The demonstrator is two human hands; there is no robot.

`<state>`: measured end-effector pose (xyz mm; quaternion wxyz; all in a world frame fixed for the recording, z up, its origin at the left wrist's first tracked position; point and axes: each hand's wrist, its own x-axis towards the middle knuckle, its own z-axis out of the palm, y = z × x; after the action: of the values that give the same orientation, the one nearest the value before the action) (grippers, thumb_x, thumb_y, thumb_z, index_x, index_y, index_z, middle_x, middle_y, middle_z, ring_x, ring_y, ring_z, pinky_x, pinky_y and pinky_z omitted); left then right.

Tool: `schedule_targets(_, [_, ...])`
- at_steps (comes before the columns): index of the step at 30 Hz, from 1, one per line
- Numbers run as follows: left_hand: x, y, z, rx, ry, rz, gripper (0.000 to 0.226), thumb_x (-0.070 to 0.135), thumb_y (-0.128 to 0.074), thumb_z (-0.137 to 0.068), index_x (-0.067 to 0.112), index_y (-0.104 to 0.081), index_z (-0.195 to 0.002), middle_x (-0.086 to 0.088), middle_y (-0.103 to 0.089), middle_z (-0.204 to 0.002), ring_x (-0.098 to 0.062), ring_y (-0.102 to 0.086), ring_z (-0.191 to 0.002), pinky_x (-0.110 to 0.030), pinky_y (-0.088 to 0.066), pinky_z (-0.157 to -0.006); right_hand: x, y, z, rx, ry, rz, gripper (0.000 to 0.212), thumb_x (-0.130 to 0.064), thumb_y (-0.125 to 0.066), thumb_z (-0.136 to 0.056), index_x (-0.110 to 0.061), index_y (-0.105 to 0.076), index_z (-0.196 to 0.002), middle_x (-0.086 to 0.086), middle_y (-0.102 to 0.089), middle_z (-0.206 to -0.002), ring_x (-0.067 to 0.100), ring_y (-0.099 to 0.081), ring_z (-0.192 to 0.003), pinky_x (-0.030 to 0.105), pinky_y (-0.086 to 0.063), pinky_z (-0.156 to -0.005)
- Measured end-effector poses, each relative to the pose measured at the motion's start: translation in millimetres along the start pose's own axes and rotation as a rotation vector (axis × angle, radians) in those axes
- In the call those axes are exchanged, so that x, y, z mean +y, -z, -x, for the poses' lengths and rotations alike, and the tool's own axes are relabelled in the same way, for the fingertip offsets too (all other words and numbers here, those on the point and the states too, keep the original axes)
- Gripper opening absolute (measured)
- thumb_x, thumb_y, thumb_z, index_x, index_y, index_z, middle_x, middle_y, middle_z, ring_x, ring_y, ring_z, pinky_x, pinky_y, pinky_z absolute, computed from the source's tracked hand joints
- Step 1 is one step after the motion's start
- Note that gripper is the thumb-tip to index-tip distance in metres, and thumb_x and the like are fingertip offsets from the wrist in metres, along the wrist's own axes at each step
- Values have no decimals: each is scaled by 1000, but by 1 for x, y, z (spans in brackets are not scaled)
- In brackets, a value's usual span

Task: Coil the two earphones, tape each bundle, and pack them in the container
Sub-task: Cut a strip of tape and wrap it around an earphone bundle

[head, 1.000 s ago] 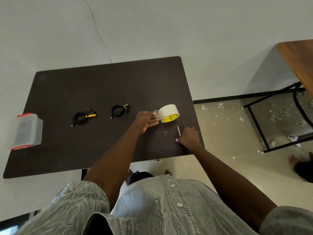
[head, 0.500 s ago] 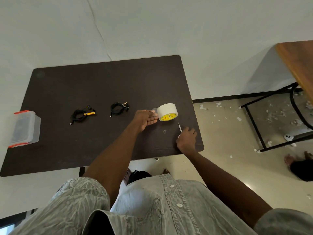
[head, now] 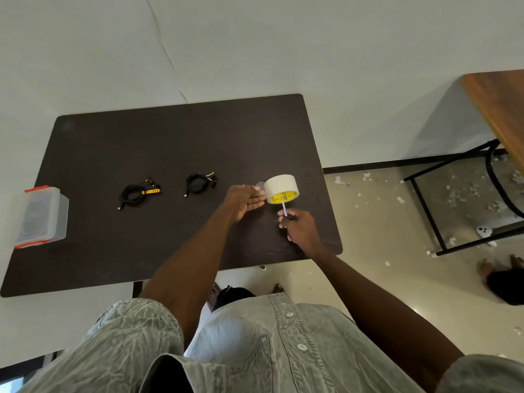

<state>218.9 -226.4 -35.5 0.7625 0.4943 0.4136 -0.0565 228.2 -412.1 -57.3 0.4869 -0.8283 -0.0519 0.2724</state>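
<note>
Two black coiled earphones lie on the dark table: one with a yellow piece (head: pixel 138 192) on the left, the other (head: pixel 199 182) nearer the middle. A white tape roll (head: pixel 281 187) with a yellow core stands on its edge at the right. My left hand (head: pixel 245 201) reaches it from the left, fingers stretched out, and pinches the short loose tape end (head: pixel 260 184). My right hand (head: pixel 300 227) grips a thin blade (head: pixel 283 207) whose tip points up at the roll's yellow face. A clear container with red clips (head: pixel 42 215) sits at the table's left edge.
The table (head: pixel 170 137) stands against a white wall. A second wooden table with a black metal frame (head: pixel 442 199) stands on the right, with white scraps scattered on the floor below it. Another person's foot (head: pixel 499 275) shows at the far right.
My right hand has lifted the thin blade off the table and brought it up to the tape roll. The left hand has stayed at the roll.
</note>
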Motion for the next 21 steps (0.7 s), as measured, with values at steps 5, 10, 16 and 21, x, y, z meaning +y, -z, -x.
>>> schedule_targets(5, [1, 1, -3, 10, 6, -19, 4, -1, -53, -93, 0, -56, -95, -24, -68, -100, -28, -69, -87, -34, -58, -74, -24, -4, -1, -274, -194, -566, 30, -12, -45, -97, 8, -63, -111, 24, -67, -87, 30, -68, -71, 34, -58, -67])
schedule_targets(10, [2, 3, -5, 14, 13, -51, 6, 0, -54, -93, 2, -59, -95, -21, -69, -97, -27, -69, -84, -37, -57, -81, -28, -5, -1, -429, -306, -857, 33, 7, -36, -91, 9, -59, -114, 28, -69, -103, 37, -70, -95, 39, -58, -87])
schedule_targets(16, [4, 4, -2, -9, 36, -25, 10, -1, -54, -92, -2, -59, -101, -21, -68, -93, -30, -69, -86, -40, -56, -83, -21, -11, -2, -458, -308, -831, 23, 9, -60, -88, -1, -62, -108, 17, -72, -90, 27, -72, -82, 32, -60, -75])
schedule_targets(21, [6, 3, 0, -10, 46, -43, 11, -3, -51, -94, -3, -59, -102, -23, -68, -101, -33, -67, -97, -43, -54, -90, -13, -17, -2, -512, -286, -766, 32, 15, -61, -83, 0, -57, -111, 15, -68, -82, 25, -70, -75, 32, -59, -76])
